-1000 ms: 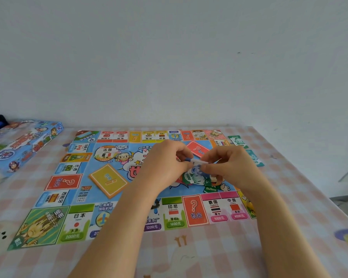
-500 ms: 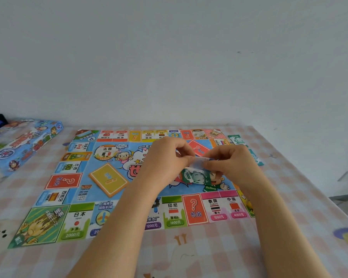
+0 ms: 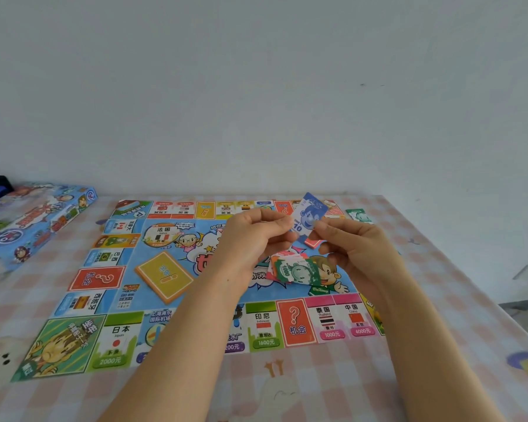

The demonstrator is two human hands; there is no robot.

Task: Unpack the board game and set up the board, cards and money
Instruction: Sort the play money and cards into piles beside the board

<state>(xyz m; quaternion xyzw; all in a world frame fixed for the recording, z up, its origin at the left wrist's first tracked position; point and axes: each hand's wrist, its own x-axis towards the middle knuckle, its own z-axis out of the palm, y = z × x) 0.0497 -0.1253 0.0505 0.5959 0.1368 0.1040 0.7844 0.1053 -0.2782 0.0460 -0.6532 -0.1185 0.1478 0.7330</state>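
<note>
And the small blue paper banknote marked 10 [image 3: 308,214] is pinched at both edges by left hand [image 3: 256,236] and right hand [image 3: 357,248], both grips closed on it, lifted over the colourful printed game board [image 3: 113,257], seemingly singled out for sorting from the green-and-pink note pile [image 3: 293,269] lying mid-board.

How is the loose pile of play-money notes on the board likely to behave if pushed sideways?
The play-money pile would probably fan out, not slide as one: its pink and green notes lie askew. Single notes seem light yet stiff: the blue 10 note, pinched by left hand and right hand, stands unbent.
</note>
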